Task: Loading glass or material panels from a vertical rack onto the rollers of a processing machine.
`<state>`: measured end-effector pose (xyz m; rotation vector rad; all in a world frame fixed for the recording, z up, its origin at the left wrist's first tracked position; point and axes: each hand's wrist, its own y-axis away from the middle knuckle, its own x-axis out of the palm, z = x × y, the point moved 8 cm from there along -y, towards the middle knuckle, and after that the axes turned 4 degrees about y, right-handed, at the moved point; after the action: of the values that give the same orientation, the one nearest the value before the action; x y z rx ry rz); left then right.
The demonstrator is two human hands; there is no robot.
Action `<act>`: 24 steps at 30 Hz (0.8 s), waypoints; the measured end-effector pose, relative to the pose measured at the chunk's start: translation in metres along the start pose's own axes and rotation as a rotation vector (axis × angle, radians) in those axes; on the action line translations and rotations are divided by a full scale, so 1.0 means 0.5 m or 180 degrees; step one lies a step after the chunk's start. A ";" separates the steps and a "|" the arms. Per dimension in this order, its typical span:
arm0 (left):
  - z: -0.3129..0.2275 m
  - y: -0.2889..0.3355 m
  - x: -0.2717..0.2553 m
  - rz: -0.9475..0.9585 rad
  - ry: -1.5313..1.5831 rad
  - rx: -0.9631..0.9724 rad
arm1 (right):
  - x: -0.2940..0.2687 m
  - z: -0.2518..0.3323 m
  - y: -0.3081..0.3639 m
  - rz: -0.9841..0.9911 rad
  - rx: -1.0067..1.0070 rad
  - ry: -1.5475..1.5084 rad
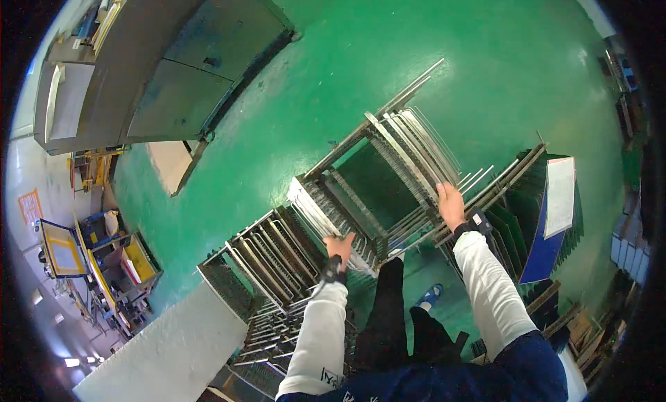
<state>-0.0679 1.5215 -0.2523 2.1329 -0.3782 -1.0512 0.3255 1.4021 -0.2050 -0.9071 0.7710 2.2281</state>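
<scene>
In front of me stands a metal rack (336,154) with slotted, comb-like bars. Upright silver wire frames (316,211) are packed at its left end, and a second group of thin frames (416,149) leans at its right end. My left hand (340,248) grips the near end of the left group, thumb and forefinger spread around its edge. At the near corner of the right group, my right hand (451,204) is closed on a metal frame. The undersides of my fingers are hidden on both hands.
Left of it, another slotted rack (267,253) holds more frames. Dark green panels (510,218) stand in a rack to the right, with a blue board (541,246) and a white paper sheet (560,194). A grey cabinet (208,62) stands at far left on the green floor (513,62).
</scene>
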 end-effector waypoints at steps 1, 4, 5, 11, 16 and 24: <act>0.008 0.008 0.017 0.0077 -0.0323 -0.0272 | 0.013 -0.020 0.008 0.0004 0.0135 -0.0098; 0.054 0.013 0.012 -0.0561 0.0130 -0.0147 | 0.028 -0.026 0.015 0.0000 0.0140 0.0062; 0.051 0.022 0.018 -0.0585 0.0247 -0.0062 | 0.022 -0.030 0.024 -0.0126 0.0035 0.0187; 0.026 0.028 0.003 -0.0919 0.0080 -0.0019 | 0.028 -0.053 0.026 -0.0098 0.0272 -0.0021; 0.037 0.043 -0.038 -0.1095 0.0172 0.0262 | 0.004 -0.054 0.011 -0.0286 0.0135 0.0161; 0.041 0.020 -0.039 -0.0943 0.0074 0.0217 | 0.005 -0.048 0.015 -0.0242 0.0227 0.0286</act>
<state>-0.0957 1.5151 -0.2426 2.3086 -0.0878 -1.1903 0.3284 1.3814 -0.2189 -0.9906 0.8375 2.0927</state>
